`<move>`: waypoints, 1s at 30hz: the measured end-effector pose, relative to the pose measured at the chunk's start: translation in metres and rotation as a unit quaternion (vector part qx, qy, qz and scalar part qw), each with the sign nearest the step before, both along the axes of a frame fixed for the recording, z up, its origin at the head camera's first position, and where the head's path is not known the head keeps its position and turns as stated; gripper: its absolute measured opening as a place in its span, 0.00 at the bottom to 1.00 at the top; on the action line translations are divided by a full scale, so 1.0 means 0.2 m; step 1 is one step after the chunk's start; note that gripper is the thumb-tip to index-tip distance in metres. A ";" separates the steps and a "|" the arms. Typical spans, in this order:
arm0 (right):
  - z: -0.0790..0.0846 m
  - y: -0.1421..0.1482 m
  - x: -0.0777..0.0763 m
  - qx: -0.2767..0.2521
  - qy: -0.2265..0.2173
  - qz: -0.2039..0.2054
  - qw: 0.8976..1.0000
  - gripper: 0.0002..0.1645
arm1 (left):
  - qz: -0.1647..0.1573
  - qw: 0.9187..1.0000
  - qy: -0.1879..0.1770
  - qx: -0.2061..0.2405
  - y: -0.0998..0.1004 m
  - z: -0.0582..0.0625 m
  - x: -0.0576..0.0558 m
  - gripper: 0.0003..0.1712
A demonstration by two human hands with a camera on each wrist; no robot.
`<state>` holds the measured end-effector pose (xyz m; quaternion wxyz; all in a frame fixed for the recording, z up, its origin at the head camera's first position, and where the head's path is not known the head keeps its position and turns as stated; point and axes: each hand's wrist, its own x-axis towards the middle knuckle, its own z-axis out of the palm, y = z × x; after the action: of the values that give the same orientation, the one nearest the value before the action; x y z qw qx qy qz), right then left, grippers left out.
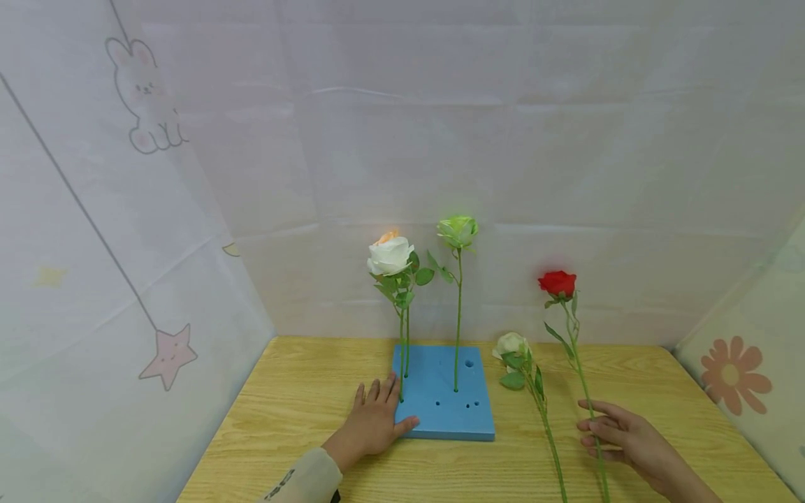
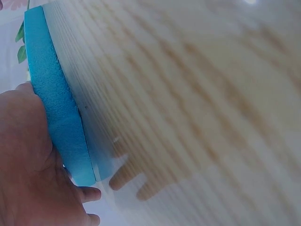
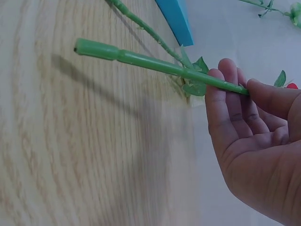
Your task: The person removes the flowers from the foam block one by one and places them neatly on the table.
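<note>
My left hand (image 1: 372,423) rests on the left edge of a blue foam board (image 1: 443,423), fingers spread and thumb over the near left corner. Standing in the board's holes are a white rose (image 1: 390,256), an orange rose (image 1: 386,236) mostly hidden behind it, and a green rose (image 1: 458,231). To the board's right, my right hand (image 1: 632,443) pinches the stem of a red rose (image 1: 557,283) between thumb and fingers. The right wrist view shows the lower stem (image 3: 150,63) raised off the wood, its cut end free.
A cream rose (image 1: 511,344) lies on the wooden table (image 1: 302,391) between the board and the red rose. Several bare holes show in the board's right and front parts. A pale printed cloth (image 1: 402,140) hangs behind the table and along both sides.
</note>
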<state>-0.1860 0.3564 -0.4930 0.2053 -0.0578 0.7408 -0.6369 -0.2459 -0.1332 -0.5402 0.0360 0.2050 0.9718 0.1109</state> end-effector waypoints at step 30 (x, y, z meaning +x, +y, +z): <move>-0.10 0.10 0.04 -0.032 -0.059 0.031 0.997 0.40 | 0.003 1.000 -0.007 0.008 0.00 0.02 0.01 0.54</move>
<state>-0.1771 0.3755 -0.5136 0.2666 -0.0494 0.7042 -0.6562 -0.2432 -0.1332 -0.5361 0.0405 0.2015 0.9713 0.1197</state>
